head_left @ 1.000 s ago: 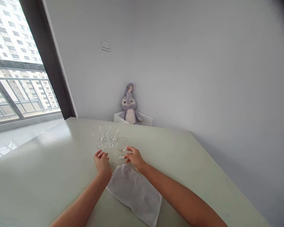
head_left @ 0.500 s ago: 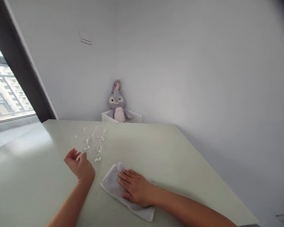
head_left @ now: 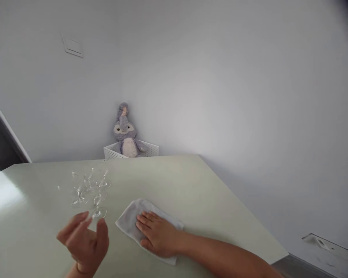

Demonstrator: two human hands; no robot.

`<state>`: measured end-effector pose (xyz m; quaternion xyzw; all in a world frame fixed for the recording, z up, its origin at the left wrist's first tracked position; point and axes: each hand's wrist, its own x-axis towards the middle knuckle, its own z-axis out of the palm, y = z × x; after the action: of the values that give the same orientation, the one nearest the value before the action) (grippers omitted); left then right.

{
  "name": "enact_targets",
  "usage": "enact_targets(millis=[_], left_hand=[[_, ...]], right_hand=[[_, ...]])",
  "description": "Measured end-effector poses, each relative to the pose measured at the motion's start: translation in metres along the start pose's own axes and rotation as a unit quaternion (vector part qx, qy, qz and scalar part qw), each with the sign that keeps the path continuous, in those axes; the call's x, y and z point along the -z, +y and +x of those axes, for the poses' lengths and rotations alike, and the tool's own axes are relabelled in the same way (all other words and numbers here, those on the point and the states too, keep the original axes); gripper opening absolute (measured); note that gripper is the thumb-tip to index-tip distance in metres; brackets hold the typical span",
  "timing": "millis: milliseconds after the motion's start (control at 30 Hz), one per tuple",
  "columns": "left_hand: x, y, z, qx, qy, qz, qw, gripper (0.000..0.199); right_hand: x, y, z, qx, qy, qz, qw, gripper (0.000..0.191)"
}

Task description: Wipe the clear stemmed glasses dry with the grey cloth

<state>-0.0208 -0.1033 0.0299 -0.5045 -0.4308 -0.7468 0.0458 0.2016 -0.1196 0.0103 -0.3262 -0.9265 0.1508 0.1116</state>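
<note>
A pale grey cloth (head_left: 129, 220) lies spread on the light green table (head_left: 174, 181). Flat on top of it rests my right hand (head_left: 159, 233), fingers extended and pressing the fabric. My left hand (head_left: 85, 239) is raised above the table to the left of the cloth, its fingers bent and apart, holding nothing. Just beyond it stands a group of several clear stemmed glasses (head_left: 97, 199), with the nearest foot close to my left fingertips.
Behind the table's far edge, a grey plush toy (head_left: 124, 131) sits in a white perforated basket (head_left: 150, 150) in the wall corner. A switch plate (head_left: 73, 47) is on the left wall. The table's right edge slants toward me.
The view has turned to the right. My left hand has come back nearer to me, away from the glasses, and its fingers have turned. My right hand remains flat on the cloth.
</note>
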Motion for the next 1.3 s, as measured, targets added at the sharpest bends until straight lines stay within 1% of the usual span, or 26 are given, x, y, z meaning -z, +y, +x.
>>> enact_targets(millis=[67, 100, 133, 167, 233, 267, 333, 367, 433, 533, 633, 700, 733, 767, 800, 867, 933, 967, 1000, 1067, 1100, 1133, 1167, 1233, 1267, 1300], left_hand=[[-0.001, 0.006, -0.011, -0.140, -0.090, 0.015, 0.986, 0.034], [-0.002, 0.009, -0.016, -0.190, -0.131, 0.013, 0.973, 0.034], [-0.004, 0.012, -0.019, -0.215, -0.177, 0.004, 0.960, 0.036], [-0.005, 0.014, -0.022, -0.225, -0.223, -0.008, 0.948, 0.039], [-0.007, 0.013, -0.025, -0.217, -0.311, -0.031, 0.925, 0.043], [-0.008, 0.011, -0.025, -0.201, -0.346, -0.037, 0.916, 0.044], [-0.009, 0.005, -0.026, -0.167, -0.389, -0.035, 0.905, 0.041], [-0.009, 0.002, -0.027, -0.154, -0.400, -0.030, 0.903, 0.038], [-0.008, -0.002, -0.027, -0.136, -0.413, -0.026, 0.900, 0.035], [-0.007, -0.001, -0.027, -0.119, -0.416, -0.042, 0.901, 0.033], [-0.007, 0.004, -0.025, -0.093, -0.389, -0.056, 0.915, 0.031], [-0.008, 0.007, -0.022, -0.057, -0.352, -0.062, 0.932, 0.028], [-0.008, 0.008, -0.022, -0.037, -0.334, -0.065, 0.940, 0.026], [-0.009, 0.009, -0.021, -0.021, -0.323, -0.068, 0.944, 0.025], [-0.009, 0.009, -0.020, -0.012, -0.318, -0.070, 0.945, 0.024], [-0.009, 0.010, -0.020, -0.013, -0.319, -0.073, 0.945, 0.022], [-0.009, 0.010, -0.021, -0.030, -0.320, -0.075, 0.944, 0.022], [-0.009, 0.009, -0.021, -0.039, -0.320, -0.078, 0.944, 0.023], [-0.009, 0.009, -0.021, -0.047, -0.319, -0.081, 0.943, 0.024], [-0.009, 0.009, -0.021, -0.052, -0.321, -0.081, 0.942, 0.026], [-0.009, 0.008, -0.022, -0.053, -0.323, -0.078, 0.942, 0.026], [-0.009, 0.008, -0.022, -0.055, -0.323, -0.071, 0.942, 0.027], [-0.008, 0.009, -0.022, -0.057, -0.322, -0.063, 0.943, 0.027], [-0.008, 0.009, -0.022, -0.059, -0.317, -0.047, 0.945, 0.026], [-0.007, 0.010, -0.022, -0.058, -0.314, -0.042, 0.947, 0.025], [-0.007, 0.011, -0.022, -0.058, -0.311, -0.040, 0.948, 0.024]], right_hand=[[0.002, 0.021, 0.022, -0.005, 0.009, -0.003, 1.000, 0.055], [0.003, 0.033, 0.034, -0.010, 0.013, -0.007, 1.000, 0.055], [0.005, 0.046, 0.045, -0.021, 0.020, -0.013, 1.000, 0.054], [0.007, 0.060, 0.055, -0.039, 0.027, -0.020, 0.999, 0.053], [0.016, 0.089, 0.071, -0.097, 0.049, -0.038, 0.993, 0.049], [0.021, 0.105, 0.075, -0.142, 0.059, -0.050, 0.987, 0.047], [0.036, 0.137, 0.074, -0.192, 0.077, -0.061, 0.977, 0.046], [0.044, 0.153, 0.069, -0.219, 0.088, -0.066, 0.969, 0.045], [0.060, 0.183, 0.050, -0.286, 0.109, -0.078, 0.949, 0.044], [0.081, 0.217, 0.004, -0.393, 0.130, -0.096, 0.905, 0.043], [0.093, 0.231, -0.044, -0.498, 0.147, -0.112, 0.847, 0.044], [0.096, 0.231, -0.065, -0.552, 0.157, -0.122, 0.810, 0.045], [0.096, 0.229, -0.070, -0.568, 0.160, -0.126, 0.797, 0.046], [0.094, 0.226, -0.070, -0.576, 0.161, -0.130, 0.790, 0.046], [0.092, 0.222, -0.067, -0.576, 0.159, -0.133, 0.791, 0.047], [0.082, 0.209, -0.051, -0.554, 0.148, -0.136, 0.808, 0.047], [0.067, 0.188, -0.027, -0.510, 0.130, -0.134, 0.840, 0.046], [0.058, 0.174, -0.015, -0.483, 0.120, -0.133, 0.857, 0.045], [0.048, 0.157, -0.004, -0.454, 0.111, -0.130, 0.875, 0.045], [0.028, 0.115, 0.010, -0.384, 0.091, -0.122, 0.911, 0.045], [0.019, 0.090, 0.012, -0.303, 0.081, -0.111, 0.943, 0.046], [0.011, 0.065, 0.011, -0.233, 0.076, -0.099, 0.965, 0.047], [0.005, 0.039, 0.006, -0.178, 0.070, -0.086, 0.978, 0.048], [-0.002, -0.007, -0.012, -0.100, 0.054, -0.057, 0.992, 0.048], [-0.003, -0.025, -0.023, -0.074, 0.042, -0.042, 0.995, 0.048], [-0.003, -0.039, -0.035, -0.066, 0.033, -0.028, 0.997, 0.049]])
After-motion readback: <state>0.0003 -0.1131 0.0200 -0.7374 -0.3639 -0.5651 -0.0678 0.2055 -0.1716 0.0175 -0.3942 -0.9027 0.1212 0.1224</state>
